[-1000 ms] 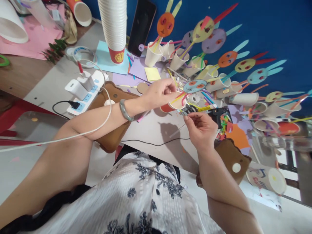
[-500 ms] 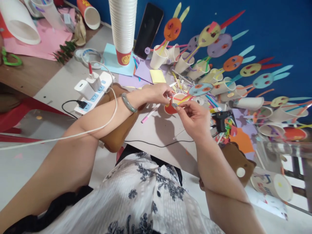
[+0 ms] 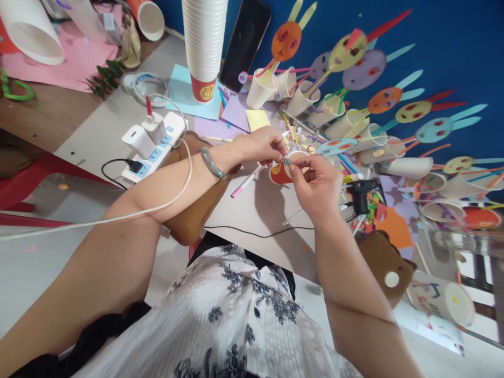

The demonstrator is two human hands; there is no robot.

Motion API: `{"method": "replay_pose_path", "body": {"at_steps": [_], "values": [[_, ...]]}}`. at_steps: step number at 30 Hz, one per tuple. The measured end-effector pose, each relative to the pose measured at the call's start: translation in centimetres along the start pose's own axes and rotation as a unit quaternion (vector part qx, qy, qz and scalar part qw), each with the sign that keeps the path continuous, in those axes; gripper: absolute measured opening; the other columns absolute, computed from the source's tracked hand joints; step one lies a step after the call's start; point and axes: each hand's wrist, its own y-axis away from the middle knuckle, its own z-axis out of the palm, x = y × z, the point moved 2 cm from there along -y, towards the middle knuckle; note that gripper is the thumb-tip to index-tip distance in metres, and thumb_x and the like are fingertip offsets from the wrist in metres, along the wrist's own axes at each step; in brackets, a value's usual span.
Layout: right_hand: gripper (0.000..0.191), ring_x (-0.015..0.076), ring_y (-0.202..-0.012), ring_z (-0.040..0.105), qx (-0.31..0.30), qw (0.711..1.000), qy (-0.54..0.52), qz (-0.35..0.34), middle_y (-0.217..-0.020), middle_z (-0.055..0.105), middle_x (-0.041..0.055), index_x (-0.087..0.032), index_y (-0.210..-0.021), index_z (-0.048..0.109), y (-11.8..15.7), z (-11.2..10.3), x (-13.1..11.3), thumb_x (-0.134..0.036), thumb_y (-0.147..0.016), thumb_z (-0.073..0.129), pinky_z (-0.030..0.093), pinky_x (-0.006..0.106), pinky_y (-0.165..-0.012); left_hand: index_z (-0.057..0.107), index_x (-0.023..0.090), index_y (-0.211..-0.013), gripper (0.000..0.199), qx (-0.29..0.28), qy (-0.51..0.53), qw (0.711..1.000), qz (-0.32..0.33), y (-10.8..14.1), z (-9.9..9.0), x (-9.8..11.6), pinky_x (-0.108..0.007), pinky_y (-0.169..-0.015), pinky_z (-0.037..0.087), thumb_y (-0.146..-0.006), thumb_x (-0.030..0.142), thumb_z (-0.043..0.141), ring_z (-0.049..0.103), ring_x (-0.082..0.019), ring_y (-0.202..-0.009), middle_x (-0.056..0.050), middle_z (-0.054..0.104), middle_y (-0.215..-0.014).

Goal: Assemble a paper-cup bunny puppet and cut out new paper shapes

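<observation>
In front of me a red paper cup [image 3: 277, 175] with a white rim stands on the table, partly hidden by my hands. My right hand [image 3: 317, 184] is closed, thumb and forefinger pinching a small blue-grey round piece [image 3: 287, 161] in front of the rim. My left hand [image 3: 268, 146] is closed too, its fingertips touching or gripping the left side of that piece; which of these I cannot tell. Behind the right fingers a blue paper rabbit face [image 3: 337, 146] leans over the table near the cup.
Cups with paper rabbit faces, one an orange face [image 3: 286, 42], line the blue wall. A tall cup stack [image 3: 205, 47], a phone [image 3: 246, 42] and a power strip [image 3: 155, 149] lie to the left. A black glue gun [image 3: 359, 197] lies at right; a pink marker [image 3: 246, 181] lies near the cup.
My left hand has moved right, so its fingertips now meet the small piece in my right hand. The blue rabbit face looks flatter and farther right. The whole view has shifted slightly.
</observation>
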Motion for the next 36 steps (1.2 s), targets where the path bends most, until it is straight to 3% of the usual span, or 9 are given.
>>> {"method": "replay_pose_path", "body": {"at_steps": [7,14,23,29,36], "values": [[0.008,0.0166,-0.058,0.057,-0.006,0.994,0.090,-0.057,-0.080,0.071,0.0030,-0.023,-0.087,0.068,0.3,0.2,0.0,-0.027,-0.092,0.065,0.047,0.035,-0.066,0.077,0.008,-0.090,0.009,0.001,0.023,1.000,-0.002,0.4,0.1,-0.1,-0.024,-0.070,0.054,-0.082,0.004,0.077,0.061,-0.006,-0.060,0.001,0.068,-0.065],[0.008,0.0184,-0.057,0.061,-0.016,0.987,0.143,-0.072,-0.081,0.074,0.0044,-0.023,-0.093,0.069,1.3,0.5,-0.2,-0.026,-0.094,0.062,0.046,0.034,-0.063,0.080,0.008,-0.088,0.011,-0.015,0.035,0.999,0.002,0.7,0.0,0.0,-0.029,-0.078,0.057,-0.080,0.003,0.074,0.064,-0.009,-0.067,-0.003,0.071,-0.071],[0.021,0.0254,-0.074,0.070,-0.044,0.967,0.239,-0.077,-0.088,0.076,0.0108,-0.020,-0.100,0.071,1.6,1.0,0.3,-0.031,-0.103,0.052,0.046,0.035,-0.066,0.074,0.007,-0.080,0.015,-0.014,0.042,0.999,-0.017,0.9,0.2,0.6,-0.023,-0.068,0.054,-0.081,-0.006,0.067,0.059,-0.005,-0.058,0.002,0.064,-0.059],[0.021,0.0253,-0.077,0.069,-0.042,0.966,0.242,-0.075,-0.091,0.077,0.0111,-0.021,-0.100,0.071,1.4,0.7,0.9,-0.032,-0.102,0.053,0.050,0.036,-0.070,0.070,0.008,-0.079,0.017,0.026,0.060,0.998,-0.027,0.8,0.1,0.9,-0.021,-0.065,0.054,-0.081,-0.009,0.069,0.062,-0.005,-0.057,0.003,0.064,-0.059],[0.017,0.0233,-0.071,0.068,-0.046,0.980,0.187,-0.056,-0.085,0.074,0.0082,-0.023,-0.098,0.071,0.7,0.3,0.0,-0.031,-0.100,0.056,0.049,0.037,-0.069,0.070,0.009,-0.087,0.013,0.018,0.071,0.997,-0.024,0.2,0.1,0.1,-0.023,-0.070,0.058,-0.082,-0.002,0.074,0.067,-0.008,-0.061,0.003,0.065,-0.061]]}}
